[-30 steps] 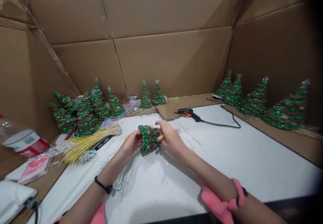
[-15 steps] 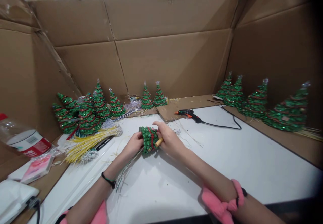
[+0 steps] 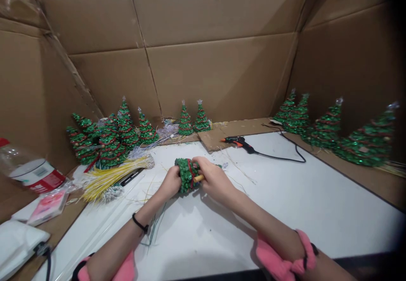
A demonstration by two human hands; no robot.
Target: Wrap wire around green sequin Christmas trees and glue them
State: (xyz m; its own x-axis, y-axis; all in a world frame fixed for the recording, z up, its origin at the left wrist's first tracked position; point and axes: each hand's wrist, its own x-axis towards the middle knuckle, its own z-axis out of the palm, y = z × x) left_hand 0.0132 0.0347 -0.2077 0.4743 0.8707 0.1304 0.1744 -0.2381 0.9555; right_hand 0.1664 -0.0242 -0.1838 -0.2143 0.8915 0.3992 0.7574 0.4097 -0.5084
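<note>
A green beaded miniature Christmas tree (image 3: 185, 178) with red garland lies on its side in my hands, base to the left and its clear tip (image 3: 225, 165) past my right hand. My left hand (image 3: 170, 183) is closed on the base end; its fingertips are hidden at the tree's underside. My right hand (image 3: 215, 179) wraps the upper part. A short tan wooden handle (image 3: 198, 178) pokes out of that same hand, its other end hidden. Thin green and white wires (image 3: 155, 226) trail on the table under my left forearm.
A glue gun (image 3: 239, 142) rests by a cardboard piece (image 3: 211, 140), its cord running right. Finished trees (image 3: 330, 120) line the right side; more trees (image 3: 111, 141) stand at left. A yellow wire bundle (image 3: 116, 175), a black cutter (image 3: 131, 177) and a plastic bottle (image 3: 34, 171) are at left.
My right index finger has come down from its raised pose onto the tree. The wires that ran from beside my left hand now lie lower, on the table.
</note>
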